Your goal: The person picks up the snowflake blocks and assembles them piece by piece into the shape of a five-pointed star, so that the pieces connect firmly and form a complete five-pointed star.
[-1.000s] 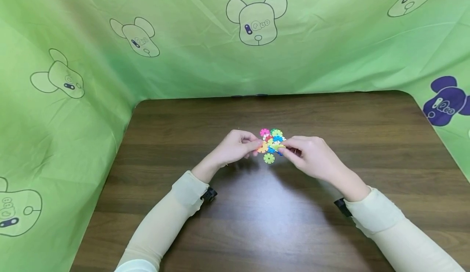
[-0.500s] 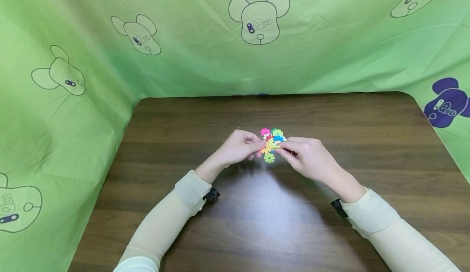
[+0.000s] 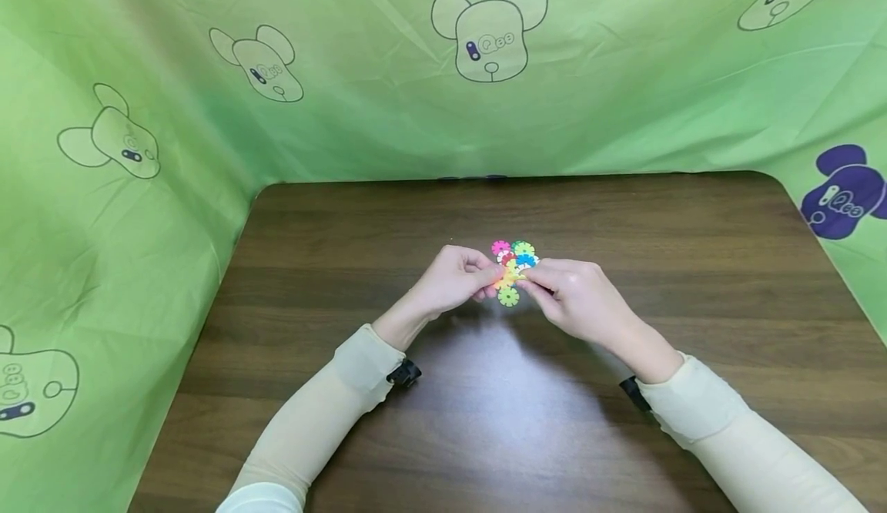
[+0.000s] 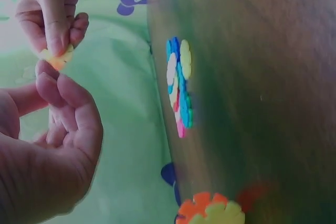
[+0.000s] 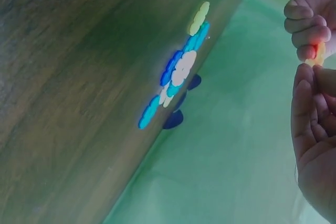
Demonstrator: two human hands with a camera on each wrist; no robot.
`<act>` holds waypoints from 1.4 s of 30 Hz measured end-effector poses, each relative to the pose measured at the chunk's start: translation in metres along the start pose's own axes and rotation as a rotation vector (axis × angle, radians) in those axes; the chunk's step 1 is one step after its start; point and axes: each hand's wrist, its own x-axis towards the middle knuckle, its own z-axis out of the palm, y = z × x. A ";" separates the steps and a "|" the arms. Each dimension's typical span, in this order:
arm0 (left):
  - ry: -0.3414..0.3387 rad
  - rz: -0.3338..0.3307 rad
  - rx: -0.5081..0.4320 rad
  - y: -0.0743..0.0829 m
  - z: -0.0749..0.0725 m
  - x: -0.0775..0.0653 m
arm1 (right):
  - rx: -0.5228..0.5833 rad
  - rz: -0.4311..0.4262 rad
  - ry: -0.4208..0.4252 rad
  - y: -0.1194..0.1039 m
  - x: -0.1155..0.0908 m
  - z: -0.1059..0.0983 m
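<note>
Over a pile of toothed plastic snowflake discs, both hands meet in the head view. My left hand pinches an orange snowflake disc between thumb and fingers. A yellow snowflake disc is pinched in my right hand. The two discs touch edge to edge; whether their slots interlock is hidden by fingertips. Below them on the table are loose discs, among them a pink disc, a blue disc and a yellow-green disc.
The brown wooden table is bordered by a green cloth at the back and left. An orange disc and a yellow disc lie near the bottom edge of the left wrist view.
The hands have drawn slightly closer together, bringing the yellow disc left against the orange one. The loose discs on the table stay where they were.
</note>
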 end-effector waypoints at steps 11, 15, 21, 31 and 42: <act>0.014 -0.032 0.041 -0.008 -0.012 -0.003 | 0.014 0.162 -0.242 0.019 0.000 -0.003; 0.052 -0.046 0.053 -0.011 -0.025 -0.006 | -0.042 0.329 -0.384 0.041 -0.008 -0.011; 0.090 -0.061 0.047 -0.016 -0.043 -0.013 | -0.089 0.477 -0.523 0.073 -0.018 -0.015; 0.101 -0.073 0.030 -0.019 -0.048 -0.016 | -0.123 0.571 -0.627 0.090 -0.022 -0.008; 0.098 -0.067 -0.006 -0.021 -0.048 -0.014 | 0.036 0.652 -0.620 0.092 -0.019 -0.007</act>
